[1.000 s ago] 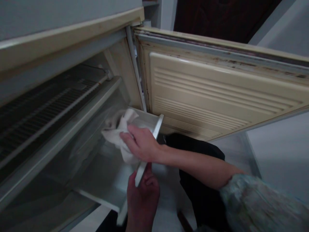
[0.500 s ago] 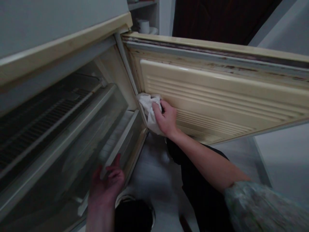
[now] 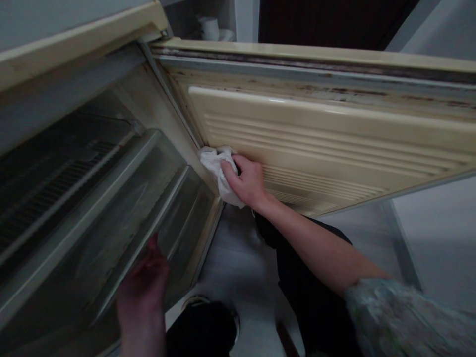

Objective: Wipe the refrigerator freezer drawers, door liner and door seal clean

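Note:
My right hand (image 3: 247, 181) is closed around a crumpled white cloth (image 3: 219, 166). The cloth presses into the hinge-side corner of the open fridge door (image 3: 316, 129), against its ribbed cream inner panel. Low on the left, my left hand (image 3: 143, 280) is dim and blurred, at the front of a clear lower drawer (image 3: 176, 208). One finger points up along the drawer front, and the others are hard to make out. That drawer sits pushed into the fridge, below another clear drawer (image 3: 122, 188).
A wire shelf (image 3: 48, 198) lies above the drawers. Brown stains mark the door's upper edge and seal (image 3: 334, 74). White crockery (image 3: 210, 29) stands on a shelf behind the door. My legs and feet are over the grey floor (image 3: 238, 258).
The lower drawer, which stuck out, has slid inward, and my left hand has moved left with it. My right hand keeps the cloth at the door corner. The view has shifted slightly.

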The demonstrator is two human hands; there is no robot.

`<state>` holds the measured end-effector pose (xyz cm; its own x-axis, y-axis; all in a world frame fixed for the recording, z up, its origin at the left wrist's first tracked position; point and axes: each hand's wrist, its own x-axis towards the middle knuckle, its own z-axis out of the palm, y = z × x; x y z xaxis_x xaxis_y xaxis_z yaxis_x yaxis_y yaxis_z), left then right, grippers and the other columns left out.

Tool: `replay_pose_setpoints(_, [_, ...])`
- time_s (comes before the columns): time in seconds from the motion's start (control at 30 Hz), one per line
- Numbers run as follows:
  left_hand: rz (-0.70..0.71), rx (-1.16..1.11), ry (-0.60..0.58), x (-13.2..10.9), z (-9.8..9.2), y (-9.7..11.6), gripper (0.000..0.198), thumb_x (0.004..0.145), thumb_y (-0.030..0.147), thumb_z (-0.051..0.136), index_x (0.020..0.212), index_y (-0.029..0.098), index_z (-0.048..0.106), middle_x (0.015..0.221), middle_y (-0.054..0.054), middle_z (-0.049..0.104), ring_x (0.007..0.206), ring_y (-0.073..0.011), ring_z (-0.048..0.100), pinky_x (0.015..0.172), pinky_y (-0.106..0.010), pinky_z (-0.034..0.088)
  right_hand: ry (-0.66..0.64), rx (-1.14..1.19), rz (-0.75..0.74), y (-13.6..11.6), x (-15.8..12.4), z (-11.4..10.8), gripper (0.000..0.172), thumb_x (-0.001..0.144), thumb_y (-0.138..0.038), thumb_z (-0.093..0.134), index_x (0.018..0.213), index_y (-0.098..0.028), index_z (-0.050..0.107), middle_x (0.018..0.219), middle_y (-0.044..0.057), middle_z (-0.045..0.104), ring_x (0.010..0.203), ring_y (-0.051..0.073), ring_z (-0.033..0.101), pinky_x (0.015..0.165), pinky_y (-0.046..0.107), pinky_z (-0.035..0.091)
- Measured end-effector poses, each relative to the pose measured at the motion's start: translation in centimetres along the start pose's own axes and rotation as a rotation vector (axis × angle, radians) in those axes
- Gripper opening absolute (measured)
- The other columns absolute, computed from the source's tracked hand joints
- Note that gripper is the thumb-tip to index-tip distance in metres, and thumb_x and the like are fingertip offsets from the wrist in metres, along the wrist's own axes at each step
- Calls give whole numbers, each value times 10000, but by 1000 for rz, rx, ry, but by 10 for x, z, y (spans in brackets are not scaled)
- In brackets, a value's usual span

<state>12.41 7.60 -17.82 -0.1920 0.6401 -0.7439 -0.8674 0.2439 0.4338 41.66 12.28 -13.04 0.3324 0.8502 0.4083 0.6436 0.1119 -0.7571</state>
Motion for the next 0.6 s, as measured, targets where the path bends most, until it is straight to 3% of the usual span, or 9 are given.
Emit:
replay_pose_setpoints(0.13, [-97,81,194,27,-22,-37,511,846,-39,335,1318,84,487,1025,-143,664,742,-162,694,476,-162,500,-12,-50,31,-4,4,4,397,1011,-451,530,778,-163,674,679,10,583,646,122,509,631,262,287])
replay_pose_setpoints(0.2, [-107,49,220,43,-35,-44,501,819,-6,392,1307,81,470,1038,-151,637,769,-169,680,513,-175,532,-1,-43,49,-5,5,5,399,1005,-451,539,767,-164,682,665,8,580,636,122,507,626,267,278])
replay_pose_setpoints(0.37, [-70,-94,96,76,-48,-43,439,800,41,400,1223,63,516,993,-133,617,863,-167,680,616,-179,568,4,11,52,-4,6,3,383,994,-431,556,751,-165,685,652,-4,569,641,117,509,625,263,283])
replay_pose_setpoints(0.53, [-66,-134,46,91,-49,-60,91,973,201,399,969,158,479,792,-10,536,671,-118,613,586,-198,527,8,20,32,1,6,-3,382,986,-421,567,733,-161,686,635,-10,550,633,113,492,625,258,292])
replay_pose_setpoints(0.6, [-87,-107,34,89,-53,-67,192,1029,303,414,879,183,426,720,27,479,593,-106,558,549,-199,488,39,21,37,1,6,-5,370,974,-415,576,732,-160,693,631,-12,545,625,110,480,621,258,289])
